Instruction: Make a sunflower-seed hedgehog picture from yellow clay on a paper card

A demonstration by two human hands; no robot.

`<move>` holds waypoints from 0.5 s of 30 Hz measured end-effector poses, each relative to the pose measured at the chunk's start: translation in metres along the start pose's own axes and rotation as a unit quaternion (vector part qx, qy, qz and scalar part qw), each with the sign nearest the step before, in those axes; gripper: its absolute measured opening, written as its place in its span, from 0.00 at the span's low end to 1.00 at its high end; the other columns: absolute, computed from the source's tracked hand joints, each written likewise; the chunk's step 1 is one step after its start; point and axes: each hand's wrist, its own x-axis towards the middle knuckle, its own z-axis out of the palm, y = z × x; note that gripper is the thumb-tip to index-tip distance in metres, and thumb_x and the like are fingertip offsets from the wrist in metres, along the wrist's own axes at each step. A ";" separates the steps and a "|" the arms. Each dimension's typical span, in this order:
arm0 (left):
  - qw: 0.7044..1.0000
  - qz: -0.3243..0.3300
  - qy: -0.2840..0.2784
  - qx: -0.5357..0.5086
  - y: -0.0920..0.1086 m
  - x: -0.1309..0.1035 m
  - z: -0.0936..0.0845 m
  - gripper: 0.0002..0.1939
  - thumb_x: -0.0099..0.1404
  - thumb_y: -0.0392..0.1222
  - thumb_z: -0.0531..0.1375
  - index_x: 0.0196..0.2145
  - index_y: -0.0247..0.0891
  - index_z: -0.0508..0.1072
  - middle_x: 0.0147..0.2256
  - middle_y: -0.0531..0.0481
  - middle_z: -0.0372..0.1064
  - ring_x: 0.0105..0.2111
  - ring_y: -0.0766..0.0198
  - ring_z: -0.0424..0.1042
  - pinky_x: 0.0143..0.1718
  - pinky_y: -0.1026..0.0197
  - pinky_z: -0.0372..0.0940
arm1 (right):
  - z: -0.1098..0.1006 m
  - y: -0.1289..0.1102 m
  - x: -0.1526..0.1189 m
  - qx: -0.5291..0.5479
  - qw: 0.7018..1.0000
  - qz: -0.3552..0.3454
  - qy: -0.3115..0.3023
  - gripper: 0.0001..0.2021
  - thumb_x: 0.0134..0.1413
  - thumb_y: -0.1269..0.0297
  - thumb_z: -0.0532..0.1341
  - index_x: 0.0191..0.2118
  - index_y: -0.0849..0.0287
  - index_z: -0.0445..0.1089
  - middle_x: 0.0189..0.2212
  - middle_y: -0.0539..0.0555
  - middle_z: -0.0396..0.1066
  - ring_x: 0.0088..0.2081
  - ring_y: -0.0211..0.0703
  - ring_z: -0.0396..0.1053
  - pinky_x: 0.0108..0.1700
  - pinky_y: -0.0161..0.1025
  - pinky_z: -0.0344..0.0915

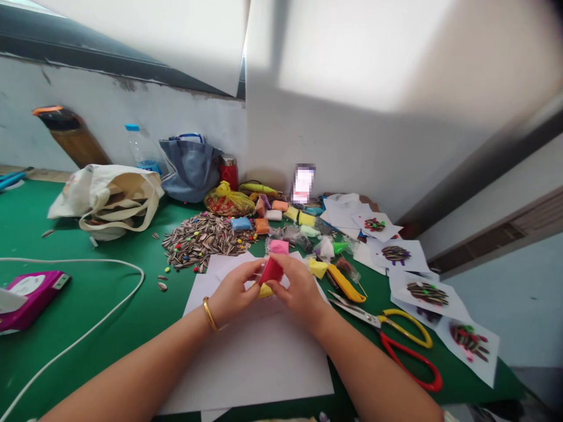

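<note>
A small red packet (271, 271) is held between both hands over white paper (264, 357). My left hand (235, 292), with a gold bangle at its wrist, pinches the packet's left side. The thumb and fingers of my right hand (299, 290) close on its right side. Something yellow (265, 291) shows just beneath the packet, partly covered by the fingers. Behind the hands lies a pink packet (278, 247). A pile of sunflower seeds (204, 237) with small coloured balls sits to the left.
Scissors (373, 319) and a yellow cutter (347, 284) lie right of my right hand. Seed-decorated paper cards (398, 254) line the right edge. Further back are a blue bag (191, 170), a white bag (103, 196) and a phone (303, 183). A white cable (109, 316) curves at left.
</note>
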 end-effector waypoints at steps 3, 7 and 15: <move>0.999 -0.027 0.024 -0.023 0.000 0.000 -0.001 0.18 0.64 0.43 0.55 0.51 0.39 0.71 0.48 0.43 0.72 0.45 0.57 0.72 0.45 0.56 0.69 | -0.002 0.000 0.001 -0.028 0.999 0.011 0.010 0.25 0.59 0.57 0.60 0.61 0.55 0.60 0.51 0.60 0.70 0.51 0.52 0.67 0.53 0.52 0.64; 0.994 -0.077 0.035 -0.062 -0.003 0.006 -0.003 0.12 0.61 0.49 0.60 0.36 0.37 0.73 0.32 0.48 0.73 0.32 0.62 0.72 0.33 0.60 0.69 | -0.002 -0.005 0.005 -0.040 0.999 -0.004 -0.010 0.24 0.59 0.58 0.60 0.60 0.54 0.62 0.52 0.58 0.69 0.52 0.52 0.65 0.55 0.49 0.63; 0.974 -0.152 0.127 -0.108 -0.033 0.022 -0.013 0.17 0.59 0.55 0.60 0.32 0.38 0.67 0.24 0.53 0.69 0.25 0.63 0.72 0.27 0.62 0.66 | -0.068 0.037 0.007 -0.295 0.935 0.193 0.027 0.15 0.61 0.61 0.55 0.49 0.61 0.71 0.49 0.62 0.70 0.51 0.56 0.64 0.53 0.51 0.59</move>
